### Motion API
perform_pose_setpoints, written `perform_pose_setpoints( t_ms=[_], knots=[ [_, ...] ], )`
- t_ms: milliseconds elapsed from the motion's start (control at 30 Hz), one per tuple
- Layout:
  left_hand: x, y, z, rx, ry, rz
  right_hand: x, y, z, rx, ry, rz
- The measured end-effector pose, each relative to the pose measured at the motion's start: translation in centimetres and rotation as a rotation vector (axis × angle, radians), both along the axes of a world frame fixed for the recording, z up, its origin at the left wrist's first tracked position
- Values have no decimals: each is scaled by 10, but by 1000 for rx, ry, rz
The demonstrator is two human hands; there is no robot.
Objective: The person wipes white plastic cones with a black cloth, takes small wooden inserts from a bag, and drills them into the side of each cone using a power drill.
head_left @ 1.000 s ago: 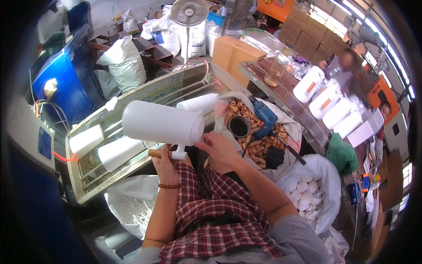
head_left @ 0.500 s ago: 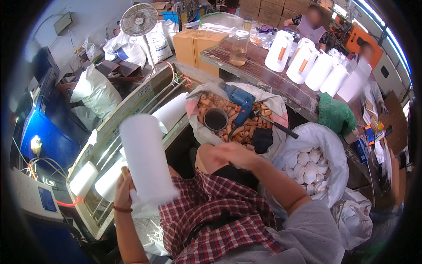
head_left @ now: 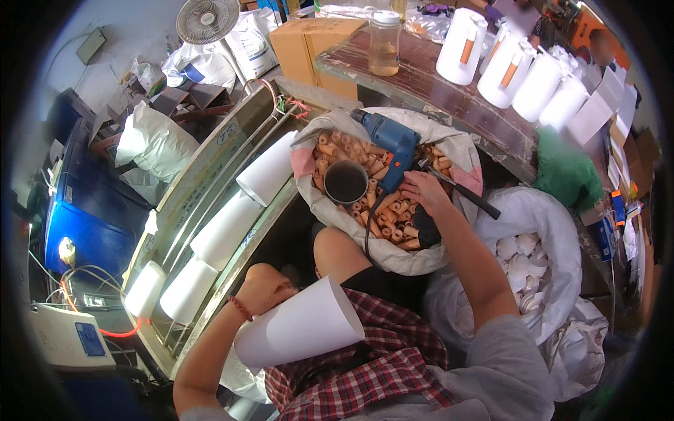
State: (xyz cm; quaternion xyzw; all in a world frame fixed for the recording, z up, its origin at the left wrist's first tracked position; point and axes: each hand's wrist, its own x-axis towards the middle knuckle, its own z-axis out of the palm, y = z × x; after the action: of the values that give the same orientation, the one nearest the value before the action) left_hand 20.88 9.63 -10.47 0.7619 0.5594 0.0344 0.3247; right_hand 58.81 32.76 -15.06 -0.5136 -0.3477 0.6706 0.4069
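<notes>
Left hand [head_left: 265, 289]: fingers partly hidden, grip on white jug [head_left: 302, 326] unclear. Right hand [head_left: 427, 195]: contact with tan handles [head_left: 397, 216] unclear. Fan [head_left: 208, 19] cropped at top.

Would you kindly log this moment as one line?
left hand: at white plastic cylinder | right hand: beside blue power drill, over brown tubular pieces

At the upper left of the frame a round-headed fan [head_left: 208, 19] stands near white sacks [head_left: 200, 70], with a grey wall box [head_left: 91, 46] further left. A cardboard box [head_left: 316, 45] sits at upper centre, beside a brown table [head_left: 435, 84] bearing a white-lidded jar [head_left: 384, 52] of pale liquid. A blue cabinet [head_left: 81, 235] fills the left edge, a bulging pale sack [head_left: 154, 144] to its right. Green cloth [head_left: 569, 168] hangs at the right; 2 people, partly blurred, show at the upper right
</notes>
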Motion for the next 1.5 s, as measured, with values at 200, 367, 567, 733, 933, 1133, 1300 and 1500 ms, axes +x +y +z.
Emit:
perform_pose_setpoints(
  t_ms=[200, 367, 567, 733, 933, 1133, 1300, 1500],
  knots=[
    [47, 97, 34, 228, -72, 105, -7, 22, 1, -97, 28, -39],
    [77, 173, -9, 558, -157, 19, -31, 38, -4, -126, 218, -59],
    [110, 225, -22, 415, 209, -284, -31, 60, -20, -163, 586, -97],
    [113, 235, -26, 407, 304, -494, -46, 67, -13, -160, 611, -224],
    [112, 229, -17, 460, 127, -370, -40, 64, -5, -132, 582, -217],
    [61, 180, 7, 483, -429, 102, 3, 7, 47, -27, 406, -162],
    [-22, 109, 3, 554, -332, 226, 36, -57, 86, 21, 249, 47],
    [-70, 22, 5, 86, -884, 842, 2, -125, 100, -53, 151, 258]
  ],
)
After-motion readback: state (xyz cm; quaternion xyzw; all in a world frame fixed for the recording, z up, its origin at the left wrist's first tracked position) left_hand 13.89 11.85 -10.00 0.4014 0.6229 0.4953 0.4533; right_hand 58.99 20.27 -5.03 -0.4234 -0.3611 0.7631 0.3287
